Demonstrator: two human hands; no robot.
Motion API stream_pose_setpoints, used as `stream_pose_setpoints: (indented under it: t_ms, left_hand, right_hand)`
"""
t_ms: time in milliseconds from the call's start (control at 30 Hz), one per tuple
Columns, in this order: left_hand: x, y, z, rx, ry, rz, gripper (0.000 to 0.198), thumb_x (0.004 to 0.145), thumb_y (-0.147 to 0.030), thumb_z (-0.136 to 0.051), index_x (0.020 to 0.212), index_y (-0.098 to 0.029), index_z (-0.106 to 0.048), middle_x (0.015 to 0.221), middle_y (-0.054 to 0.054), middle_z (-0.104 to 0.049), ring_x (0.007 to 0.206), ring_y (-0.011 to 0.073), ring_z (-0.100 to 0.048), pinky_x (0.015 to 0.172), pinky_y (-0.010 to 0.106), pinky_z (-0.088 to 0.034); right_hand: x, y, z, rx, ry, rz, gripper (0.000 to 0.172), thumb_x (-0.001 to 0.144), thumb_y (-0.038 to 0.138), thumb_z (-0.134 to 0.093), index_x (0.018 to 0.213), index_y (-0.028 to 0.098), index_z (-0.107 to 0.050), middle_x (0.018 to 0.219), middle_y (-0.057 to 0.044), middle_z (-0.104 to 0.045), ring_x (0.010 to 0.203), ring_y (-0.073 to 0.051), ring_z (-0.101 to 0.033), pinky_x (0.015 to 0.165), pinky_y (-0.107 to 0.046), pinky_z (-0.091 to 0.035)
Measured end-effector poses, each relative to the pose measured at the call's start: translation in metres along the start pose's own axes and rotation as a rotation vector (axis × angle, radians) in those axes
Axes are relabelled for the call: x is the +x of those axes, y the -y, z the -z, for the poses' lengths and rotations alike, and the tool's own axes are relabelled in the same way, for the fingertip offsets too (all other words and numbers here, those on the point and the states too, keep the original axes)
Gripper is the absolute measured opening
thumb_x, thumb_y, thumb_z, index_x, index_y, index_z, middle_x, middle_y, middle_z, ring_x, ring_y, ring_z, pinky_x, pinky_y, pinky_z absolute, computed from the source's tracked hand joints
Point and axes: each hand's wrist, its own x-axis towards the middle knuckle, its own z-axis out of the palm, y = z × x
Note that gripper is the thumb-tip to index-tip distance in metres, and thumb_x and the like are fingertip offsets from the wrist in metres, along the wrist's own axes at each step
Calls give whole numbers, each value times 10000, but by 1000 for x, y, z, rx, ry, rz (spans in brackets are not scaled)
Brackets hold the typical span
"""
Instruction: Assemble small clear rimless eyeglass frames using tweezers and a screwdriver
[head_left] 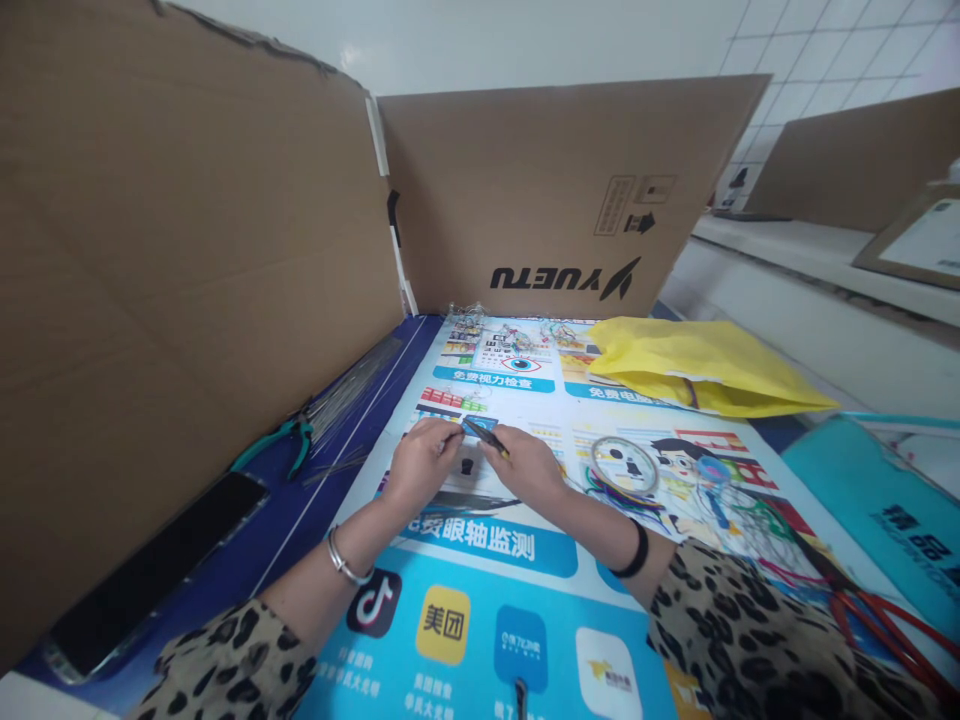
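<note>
My right hand is closed around a slim dark tool with a bit of yellow near the grip. The tool's tip points toward my left hand, whose thumb and fingers are pinched together close to it. Whatever the left fingers hold is too small to make out. Both hands are just above a printed poster sheet. Dark thin strands lie on the sheet below them. To the left rest teal-handled pliers beside a bundle of thin straight wires.
A phone lies at left. On the right are a clear ring-shaped coil, coloured cords, red-handled scissors, a yellow bag and a teal pouch. Cardboard walls stand behind and at left. Tangled wires lie farther back.
</note>
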Motion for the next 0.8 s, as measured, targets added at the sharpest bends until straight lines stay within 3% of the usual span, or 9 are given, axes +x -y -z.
stream_pose_setpoints:
  t_ms: [467, 800]
  left_hand:
    - [2, -1, 2, -46, 19, -41, 138, 774, -109, -505, 779, -196, -612, 763, 10, -642, 777, 151, -552, 753, 289, -431]
    - [9, -1, 14, -59, 43, -33, 124, 765, -106, -514, 763, -181, -613, 743, 8, -621, 799, 151, -531, 757, 286, -413]
  right_hand:
    - [1, -4, 1, 25, -21, 42, 219, 859, 367, -419, 830, 201, -558, 823, -30, -631, 766, -159, -564, 631, -247, -351]
    - [9, -26, 13, -34, -28, 268, 212, 843, 355, -464, 820, 183, -585, 794, -41, -614, 767, -161, -541, 655, -257, -375]
